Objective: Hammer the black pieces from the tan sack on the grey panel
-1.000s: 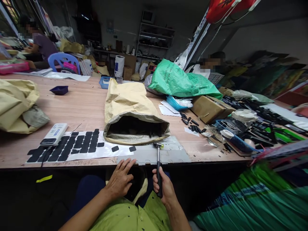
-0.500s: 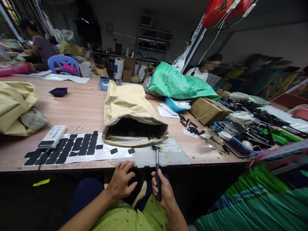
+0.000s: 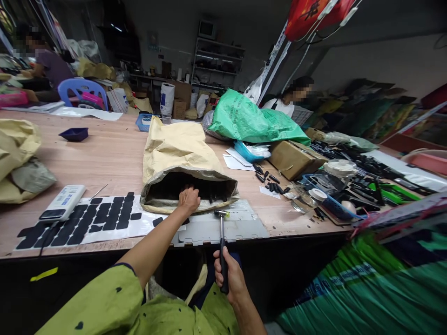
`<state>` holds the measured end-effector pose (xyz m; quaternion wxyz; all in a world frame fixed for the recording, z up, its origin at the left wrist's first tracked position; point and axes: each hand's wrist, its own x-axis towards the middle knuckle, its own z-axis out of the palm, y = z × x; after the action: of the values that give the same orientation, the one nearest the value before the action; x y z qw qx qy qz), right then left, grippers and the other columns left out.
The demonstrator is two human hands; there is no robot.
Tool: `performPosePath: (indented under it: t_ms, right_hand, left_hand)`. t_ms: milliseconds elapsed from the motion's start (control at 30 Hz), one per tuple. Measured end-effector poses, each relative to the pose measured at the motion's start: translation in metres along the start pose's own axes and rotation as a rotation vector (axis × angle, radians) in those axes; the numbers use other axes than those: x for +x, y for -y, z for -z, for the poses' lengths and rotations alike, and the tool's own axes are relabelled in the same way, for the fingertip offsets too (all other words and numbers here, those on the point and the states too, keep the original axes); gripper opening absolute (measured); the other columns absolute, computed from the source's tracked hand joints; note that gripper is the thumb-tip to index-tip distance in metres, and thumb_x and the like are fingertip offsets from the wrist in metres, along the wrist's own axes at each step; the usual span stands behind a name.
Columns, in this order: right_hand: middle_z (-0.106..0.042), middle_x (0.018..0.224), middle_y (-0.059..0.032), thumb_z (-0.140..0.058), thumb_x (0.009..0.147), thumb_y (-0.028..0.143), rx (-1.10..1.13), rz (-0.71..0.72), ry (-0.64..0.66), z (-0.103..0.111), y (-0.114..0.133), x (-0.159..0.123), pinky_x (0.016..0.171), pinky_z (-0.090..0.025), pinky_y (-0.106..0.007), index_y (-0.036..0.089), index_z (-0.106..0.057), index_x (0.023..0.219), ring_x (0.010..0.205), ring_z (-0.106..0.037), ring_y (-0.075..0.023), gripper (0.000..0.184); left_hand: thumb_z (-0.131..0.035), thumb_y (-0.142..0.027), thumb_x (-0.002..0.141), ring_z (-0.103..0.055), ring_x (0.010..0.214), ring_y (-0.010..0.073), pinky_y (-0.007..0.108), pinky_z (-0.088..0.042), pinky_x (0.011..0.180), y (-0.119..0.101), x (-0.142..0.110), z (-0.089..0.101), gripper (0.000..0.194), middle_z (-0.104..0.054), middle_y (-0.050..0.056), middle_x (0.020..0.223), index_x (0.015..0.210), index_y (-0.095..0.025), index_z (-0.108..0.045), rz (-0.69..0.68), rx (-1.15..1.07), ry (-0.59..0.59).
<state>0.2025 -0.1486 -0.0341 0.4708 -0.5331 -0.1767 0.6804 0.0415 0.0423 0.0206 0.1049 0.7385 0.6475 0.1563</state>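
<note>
My right hand (image 3: 230, 274) is wrapped round the black handle of a small hammer (image 3: 222, 232). The hammer's head, with a yellow-green tip, rests over a grey plate (image 3: 251, 221) at the table's front edge. My left hand (image 3: 189, 197) reaches into the mouth of a tan paper sack (image 3: 181, 144) lying on its side; its fingertips are hidden in the dark opening, so I cannot see whether they grip anything. Black pieces show dimly inside the sack. To the left of it lies a white sheet (image 3: 141, 225) bearing rows of black rounded squares (image 3: 101, 214).
A white power strip (image 3: 63, 203) lies on the sheet's left part. Small black parts (image 3: 275, 187), a cardboard box (image 3: 296, 158) and a blue basket (image 3: 335, 204) sit to the right. Behind stands a green sack (image 3: 254, 118). Two people are farther back.
My left hand has moved from the table's front edge up and forward into the sack's mouth. The right hand keeps its hold on the hammer. The view has shifted slightly right.
</note>
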Motion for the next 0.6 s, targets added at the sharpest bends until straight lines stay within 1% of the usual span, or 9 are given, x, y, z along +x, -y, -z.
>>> performPosePath:
  t_ms: [67, 167, 233, 300, 400, 433, 500, 600]
  right_hand:
    - [-0.048, 0.049, 0.0079, -0.07, 0.067, 0.069, -0.001, 0.004, 0.002, 0.0, 0.0, 0.0, 0.03, -0.022, -0.017, 0.018, -0.059, 0.081, 0.031, -0.035, -0.0043, 0.054]
    - [-0.047, 0.049, 0.0078, -0.068, 0.068, 0.07, -0.001, 0.005, 0.009, 0.001, 0.0, 0.0, 0.03, -0.023, -0.017, 0.018, -0.059, 0.081, 0.031, -0.036, -0.0043, 0.054]
    - [-0.047, 0.049, 0.0079, -0.068, 0.069, 0.07, -0.001, 0.01, 0.014, 0.0, 0.0, 0.0, 0.03, -0.023, -0.016, 0.018, -0.059, 0.081, 0.031, -0.035, -0.0042, 0.054]
    - [-0.047, 0.048, 0.0078, -0.068, 0.069, 0.069, -0.003, 0.015, 0.021, -0.001, 0.0, 0.0, 0.03, -0.024, -0.016, 0.017, -0.059, 0.08, 0.031, -0.035, -0.0042, 0.054]
    - [-0.047, 0.048, 0.0076, -0.069, 0.067, 0.069, -0.008, 0.019, 0.023, -0.002, 0.001, 0.0, 0.029, -0.024, -0.016, 0.017, -0.059, 0.08, 0.031, -0.036, -0.0042, 0.055]
    - [-0.047, 0.048, 0.0076, -0.07, 0.067, 0.07, -0.009, 0.02, 0.021, -0.002, 0.001, 0.0, 0.029, -0.024, -0.016, 0.017, -0.059, 0.079, 0.031, -0.036, -0.0042, 0.055]
    - [-0.048, 0.048, 0.0074, -0.07, 0.067, 0.07, -0.01, 0.025, 0.019, -0.002, 0.002, 0.0, 0.029, -0.025, -0.016, 0.017, -0.059, 0.079, 0.031, -0.036, -0.0043, 0.055]
    - [-0.047, 0.048, 0.0075, -0.069, 0.069, 0.068, -0.03, 0.045, 0.011, -0.003, 0.001, -0.001, 0.03, -0.026, -0.016, 0.017, -0.059, 0.081, 0.031, -0.036, -0.0046, 0.054]
  left_hand:
    - [-0.055, -0.021, 0.084, -0.055, 0.103, 0.0259, 0.036, -0.042, 0.083, -0.001, 0.005, -0.001, 0.013, -0.06, 0.01, 0.102, 0.09, -0.02, -0.067, -0.005, 0.004, 0.019]
    - [-0.059, -0.022, 0.083, -0.05, 0.109, 0.0286, 0.04, -0.039, 0.088, 0.001, 0.0, 0.004, 0.011, -0.06, 0.01, 0.104, 0.091, -0.02, -0.066, -0.075, 0.002, -0.038]
    - [-0.059, -0.026, 0.084, -0.048, 0.107, 0.028, 0.041, -0.037, 0.089, 0.004, -0.011, 0.011, 0.013, -0.062, 0.009, 0.102, 0.095, -0.021, -0.064, -0.122, -0.013, -0.076]
    - [-0.059, -0.029, 0.086, -0.049, 0.101, 0.0257, 0.039, -0.036, 0.087, 0.009, -0.027, 0.016, 0.014, -0.064, 0.007, 0.097, 0.098, -0.022, -0.063, -0.168, -0.044, -0.088]
    - [-0.062, -0.03, 0.084, -0.049, 0.096, 0.0233, 0.036, -0.035, 0.083, 0.017, -0.053, 0.015, 0.015, -0.064, 0.005, 0.093, 0.098, -0.023, -0.064, -0.238, -0.101, -0.044]
    - [-0.064, -0.03, 0.083, -0.049, 0.095, 0.023, 0.036, -0.035, 0.083, 0.019, -0.06, 0.013, 0.015, -0.065, 0.004, 0.092, 0.097, -0.023, -0.065, -0.243, -0.121, -0.02]
    - [-0.066, -0.031, 0.081, -0.05, 0.094, 0.0225, 0.035, -0.035, 0.082, 0.023, -0.069, 0.006, 0.015, -0.064, 0.003, 0.092, 0.094, -0.023, -0.066, -0.209, -0.17, 0.014]
    - [-0.068, -0.034, 0.08, -0.05, 0.095, 0.0223, 0.035, -0.035, 0.083, 0.028, -0.072, -0.002, 0.018, -0.064, 0.002, 0.093, 0.093, -0.023, -0.068, -0.13, -0.232, 0.029]
